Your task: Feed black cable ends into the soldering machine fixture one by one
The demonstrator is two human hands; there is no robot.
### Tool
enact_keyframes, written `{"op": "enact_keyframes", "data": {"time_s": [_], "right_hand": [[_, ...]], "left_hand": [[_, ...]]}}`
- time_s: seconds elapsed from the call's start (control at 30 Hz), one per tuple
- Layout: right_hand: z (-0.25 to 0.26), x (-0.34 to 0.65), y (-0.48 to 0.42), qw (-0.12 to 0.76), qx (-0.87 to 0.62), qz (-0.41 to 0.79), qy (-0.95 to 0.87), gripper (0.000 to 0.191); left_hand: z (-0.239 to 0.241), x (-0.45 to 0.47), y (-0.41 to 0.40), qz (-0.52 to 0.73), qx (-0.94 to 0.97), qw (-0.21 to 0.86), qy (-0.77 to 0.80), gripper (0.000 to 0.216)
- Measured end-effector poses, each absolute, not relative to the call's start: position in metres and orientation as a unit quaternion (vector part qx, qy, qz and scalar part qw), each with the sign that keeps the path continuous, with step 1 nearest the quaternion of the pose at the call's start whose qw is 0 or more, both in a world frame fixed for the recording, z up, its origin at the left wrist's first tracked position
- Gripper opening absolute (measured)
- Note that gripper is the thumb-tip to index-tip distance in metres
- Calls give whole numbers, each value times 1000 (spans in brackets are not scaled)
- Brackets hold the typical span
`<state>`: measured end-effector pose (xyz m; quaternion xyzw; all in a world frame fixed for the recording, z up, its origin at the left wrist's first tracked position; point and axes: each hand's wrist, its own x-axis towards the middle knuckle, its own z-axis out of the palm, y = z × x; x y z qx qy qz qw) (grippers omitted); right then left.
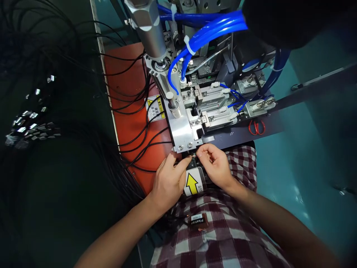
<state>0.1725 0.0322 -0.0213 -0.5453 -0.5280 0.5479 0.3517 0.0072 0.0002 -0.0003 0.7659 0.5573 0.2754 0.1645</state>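
My left hand (169,181) and my right hand (214,162) meet at the front edge of a metal machine (182,128). Both pinch a small dark part with a thin black cable (192,158) just below the machine's silver plate. The fingers of both hands are curled and pressed together. What exactly sits between the fingertips is too small to make out. A white label with a yellow arrow (193,181) lies right under my hands.
Several black cables (139,104) trail left across an orange mat (125,96) into a dark bundle with metal plug ends (30,123). Blue air hoses (206,31) loop above the machine. Red scissors (256,127) lie at its right. A teal floor (292,156) shows beyond.
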Motion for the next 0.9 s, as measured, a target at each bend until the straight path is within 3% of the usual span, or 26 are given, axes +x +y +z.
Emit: {"op": "enact_keyframes", "data": {"time_s": [0.23, 0.9], "right_hand": [[-17, 177, 38, 348, -526, 636, -444, 18], [-15, 174, 38, 330, -548, 553, -533, 16]], "left_hand": [[-1, 7, 0, 281, 761, 176, 558, 29], [0, 7, 0, 279, 752, 185, 568, 30]]}}
